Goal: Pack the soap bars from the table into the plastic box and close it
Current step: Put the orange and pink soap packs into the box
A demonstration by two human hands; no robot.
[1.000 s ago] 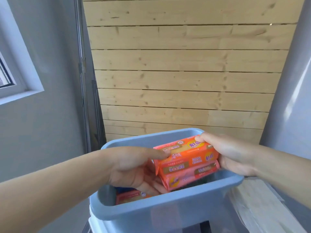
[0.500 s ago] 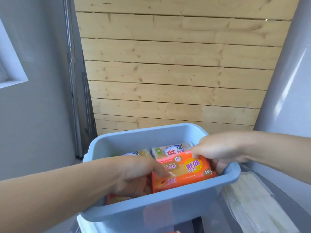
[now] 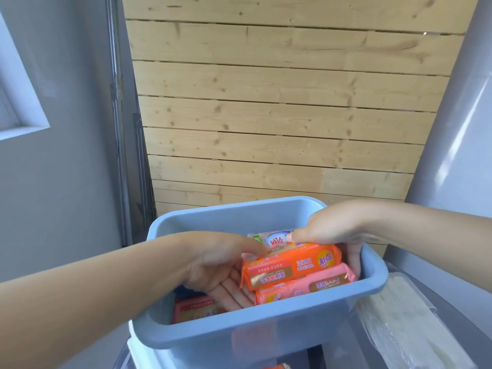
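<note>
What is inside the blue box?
The blue box holds an orange soap pack on a pink one, white packs behind, another lower left. Hands hide the rest.

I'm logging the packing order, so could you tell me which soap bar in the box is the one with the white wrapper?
The white-wrapped bar at the back, behind the orange bar held by both hands; the others are orange or pink.

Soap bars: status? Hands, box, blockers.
Left hand and right hand both gripping stacked orange bar and pink bar, inside blue box. More bars beneath. Box open, no lid seen. Nothing blocking.
</note>
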